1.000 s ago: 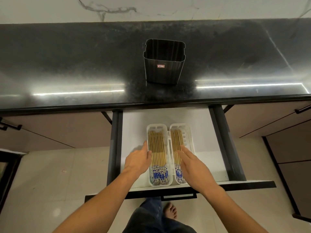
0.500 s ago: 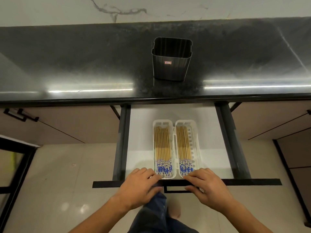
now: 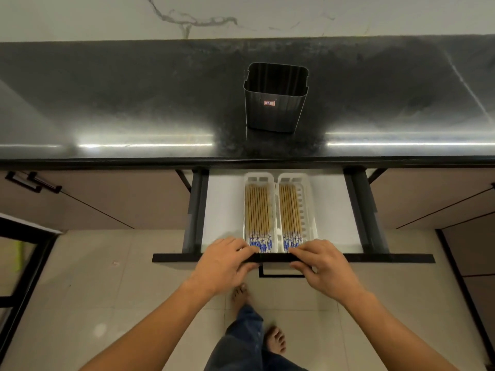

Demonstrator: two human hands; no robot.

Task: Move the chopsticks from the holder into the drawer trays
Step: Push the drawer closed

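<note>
1. Black, glossy desk [image 3: 134,103] with streaks of reflected light; pale marbled wall [image 3: 241,14] behind.
2. Dark ribbed holder [image 3: 274,108] upright on the desk, empty inside.
3. Open drawer [image 3: 227,210] below, white-lined, two white trays [image 3: 310,210] side by side.
4. Chopsticks [image 3: 258,210] lying in both trays, blue-patterned ends nearest the front.
5. Left hand [image 3: 222,263] and right hand [image 3: 325,266] curled over the black drawer front [image 3: 388,258], fingers closed on its top edge.
6. Pale tiled floor [image 3: 107,277], bare feet below.
</note>
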